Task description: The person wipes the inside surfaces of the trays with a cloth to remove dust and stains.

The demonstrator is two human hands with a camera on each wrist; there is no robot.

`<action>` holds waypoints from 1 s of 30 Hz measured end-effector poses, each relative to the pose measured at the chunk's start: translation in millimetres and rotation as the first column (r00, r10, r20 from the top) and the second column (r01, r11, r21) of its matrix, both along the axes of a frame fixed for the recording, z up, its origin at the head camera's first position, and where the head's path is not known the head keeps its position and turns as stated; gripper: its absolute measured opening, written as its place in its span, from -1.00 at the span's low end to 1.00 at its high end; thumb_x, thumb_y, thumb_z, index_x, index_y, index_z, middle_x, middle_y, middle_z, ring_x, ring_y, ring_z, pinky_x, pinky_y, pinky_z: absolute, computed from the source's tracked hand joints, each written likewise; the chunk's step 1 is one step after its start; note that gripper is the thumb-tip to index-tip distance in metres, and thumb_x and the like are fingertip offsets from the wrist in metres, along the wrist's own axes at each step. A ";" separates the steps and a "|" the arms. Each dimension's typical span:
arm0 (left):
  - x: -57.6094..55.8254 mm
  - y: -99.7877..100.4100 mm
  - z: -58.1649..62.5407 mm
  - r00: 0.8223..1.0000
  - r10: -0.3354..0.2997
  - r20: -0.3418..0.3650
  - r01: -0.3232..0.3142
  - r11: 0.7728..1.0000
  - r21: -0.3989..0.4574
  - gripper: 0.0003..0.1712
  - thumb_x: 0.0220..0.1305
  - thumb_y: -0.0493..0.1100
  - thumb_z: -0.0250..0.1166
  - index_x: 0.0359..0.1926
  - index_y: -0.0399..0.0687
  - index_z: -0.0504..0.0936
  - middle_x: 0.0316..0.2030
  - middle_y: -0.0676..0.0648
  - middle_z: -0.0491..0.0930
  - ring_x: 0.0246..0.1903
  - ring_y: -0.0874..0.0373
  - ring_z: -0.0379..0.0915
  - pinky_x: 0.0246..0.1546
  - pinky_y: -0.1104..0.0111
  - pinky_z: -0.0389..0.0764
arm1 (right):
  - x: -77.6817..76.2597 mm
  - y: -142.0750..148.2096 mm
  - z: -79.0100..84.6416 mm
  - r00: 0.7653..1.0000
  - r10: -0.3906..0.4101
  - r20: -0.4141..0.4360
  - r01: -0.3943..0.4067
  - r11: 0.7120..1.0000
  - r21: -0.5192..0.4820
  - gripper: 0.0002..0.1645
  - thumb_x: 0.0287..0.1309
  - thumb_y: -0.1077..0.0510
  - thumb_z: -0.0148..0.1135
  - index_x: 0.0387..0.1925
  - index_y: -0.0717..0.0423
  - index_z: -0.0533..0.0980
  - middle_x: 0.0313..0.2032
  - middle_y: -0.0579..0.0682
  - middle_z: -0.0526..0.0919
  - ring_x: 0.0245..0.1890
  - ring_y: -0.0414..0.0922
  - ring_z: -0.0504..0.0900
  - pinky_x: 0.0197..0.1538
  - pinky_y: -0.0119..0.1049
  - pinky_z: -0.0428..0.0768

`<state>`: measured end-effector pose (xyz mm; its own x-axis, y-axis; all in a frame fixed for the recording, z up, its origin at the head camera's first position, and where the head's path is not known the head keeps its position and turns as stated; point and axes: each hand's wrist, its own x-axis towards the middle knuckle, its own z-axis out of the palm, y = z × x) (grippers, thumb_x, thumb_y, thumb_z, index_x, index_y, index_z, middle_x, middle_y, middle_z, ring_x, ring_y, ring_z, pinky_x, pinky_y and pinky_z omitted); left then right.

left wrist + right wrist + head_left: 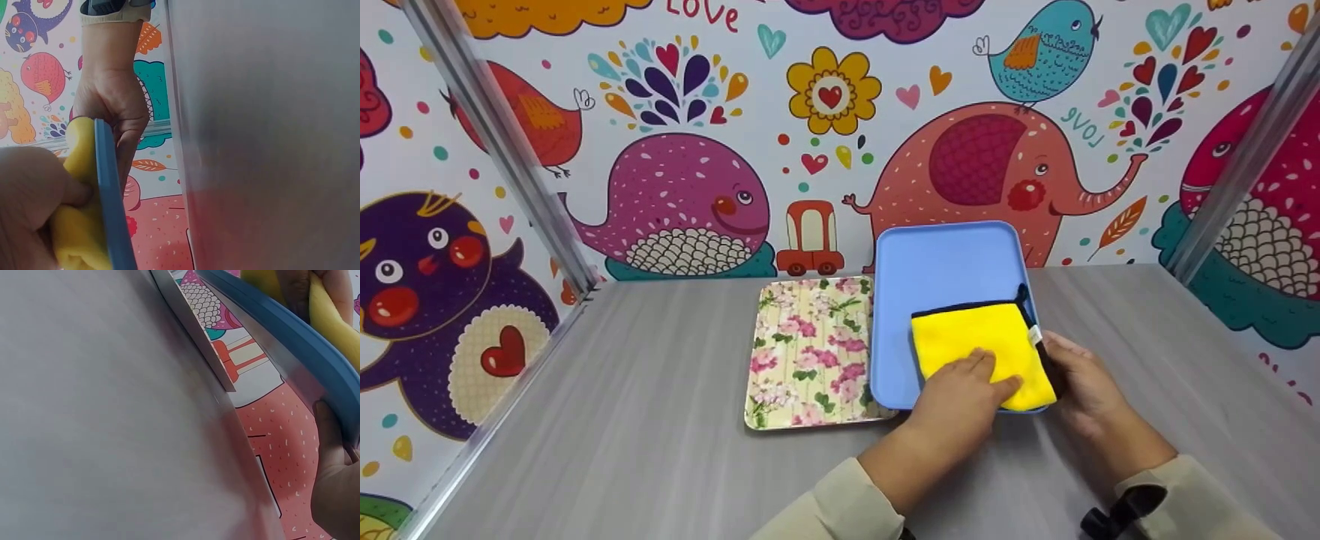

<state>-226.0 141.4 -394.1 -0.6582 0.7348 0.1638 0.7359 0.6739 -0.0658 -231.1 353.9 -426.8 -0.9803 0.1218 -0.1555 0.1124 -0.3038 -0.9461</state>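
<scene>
A blue rectangular tray [949, 262] is held up off the table, its underside visible in the right wrist view. On its lower right part lies a folded yellow cloth [960, 330] with black edging, a loop and a small white tag. My left hand [960, 397] rests on this cloth, fingers and thumb spread and pressing it against the tray. In the left wrist view the cloth [81, 236] bulges beside the thumb. My right hand [1084, 382] grips the tray's right edge, partly hidden in the head view; digits show against the underside in the right wrist view.
A floral tray [802, 360] lies flat on the grey table [645, 390], left of the blue tray and partly under its edge. Behind stands a wall [825, 165] printed with cartoon animals. Metal posts [502, 142] mark the corners.
</scene>
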 end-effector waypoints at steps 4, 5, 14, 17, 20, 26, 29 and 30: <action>-1.3 -4.3 2.8 0.999 -0.033 -0.004 0.032 0.999 -0.037 -0.41 0.46 0.02 0.28 0.44 0.55 0.44 0.44 0.09 0.47 0.50 0.21 0.30 0.49 0.37 0.35 | -1.4 -0.2 -0.2 1.000 0.010 -0.014 -0.010 1.000 -0.012 -0.62 0.58 -0.03 0.05 -0.24 -0.23 0.78 -0.28 -0.22 0.78 -0.29 -0.28 0.67 -0.10 -0.44 0.71; -1.9 -5.6 3.5 0.999 -0.040 -0.006 0.039 0.998 -0.044 -0.42 0.46 0.02 0.28 0.43 0.54 0.45 0.44 0.10 0.47 0.49 0.21 0.31 0.49 0.38 0.35 | -1.7 -0.3 -0.1 1.000 0.008 -0.014 -0.009 1.000 -0.020 -0.62 0.58 -0.02 0.05 -0.24 -0.22 0.78 -0.28 -0.21 0.78 -0.29 -0.27 0.68 -0.11 -0.43 0.72; -8.1 -20.7 6.7 0.998 -0.055 -0.036 0.053 0.997 -0.063 -0.52 0.50 -0.08 0.25 0.32 0.53 0.57 0.36 0.16 0.56 0.41 0.27 0.41 0.43 0.43 0.41 | -2.1 2.9 1.7 1.000 0.018 0.008 -0.018 0.998 -0.061 -0.68 0.54 0.03 0.13 -0.24 -0.21 0.78 -0.25 -0.21 0.80 -0.24 -0.27 0.71 -0.03 -0.44 0.71; -11.2 -25.3 6.3 0.999 -0.046 -0.015 0.045 0.997 -0.061 -0.53 0.50 -0.09 0.25 0.31 0.52 0.59 0.36 0.15 0.56 0.41 0.27 0.42 0.43 0.42 0.42 | -1.3 6.1 2.2 1.000 0.007 0.026 -0.006 0.998 -0.065 -0.70 0.51 0.00 0.16 -0.24 -0.21 0.80 -0.24 -0.21 0.82 -0.24 -0.25 0.73 -0.02 -0.42 0.73; -14.2 -28.8 5.4 0.999 -0.034 -0.020 0.033 0.998 -0.053 -0.56 0.51 -0.10 0.24 0.28 0.50 0.62 0.33 0.13 0.59 0.39 0.25 0.45 0.40 0.42 0.45 | -1.1 9.5 2.1 0.999 0.004 0.035 -0.002 0.998 -0.061 -0.72 0.50 0.00 0.18 -0.23 -0.23 0.80 -0.22 -0.21 0.83 -0.24 -0.24 0.75 -0.02 -0.39 0.74; -16.4 -35.2 4.8 0.997 -0.012 -0.082 0.011 1.000 -0.022 -0.65 0.47 -0.05 0.30 0.19 0.42 0.71 0.16 0.11 0.71 0.21 0.23 0.60 0.27 0.45 0.57 | -1.7 15.5 0.9 1.000 0.001 0.015 -0.001 1.000 -0.009 -0.67 0.54 -0.01 0.11 -0.27 -0.30 0.77 -0.22 -0.28 0.79 -0.19 -0.28 0.71 0.00 -0.39 0.69; -16.5 -37.7 6.3 0.996 0.005 -0.091 -0.006 1.000 -0.007 -0.69 0.45 -0.02 0.32 0.15 0.37 0.75 0.05 0.11 0.75 0.07 0.22 0.65 0.16 0.46 0.62 | -1.7 18.0 0.7 1.000 -0.008 0.001 0.008 1.000 0.027 -0.66 0.55 -0.02 0.09 -0.29 -0.33 0.75 -0.22 -0.30 0.76 -0.15 -0.29 0.66 0.01 -0.38 0.64; -16.6 -38.5 7.3 0.996 0.015 -0.087 -0.016 1.000 -0.009 -0.69 0.44 -0.02 0.33 0.15 0.37 0.75 0.04 0.11 0.75 0.05 0.23 0.65 0.15 0.46 0.63 | -1.6 18.9 0.8 1.000 -0.007 0.001 0.007 1.000 0.027 -0.67 0.55 -0.03 0.10 -0.28 -0.33 0.75 -0.21 -0.31 0.76 -0.13 -0.29 0.66 0.02 -0.38 0.64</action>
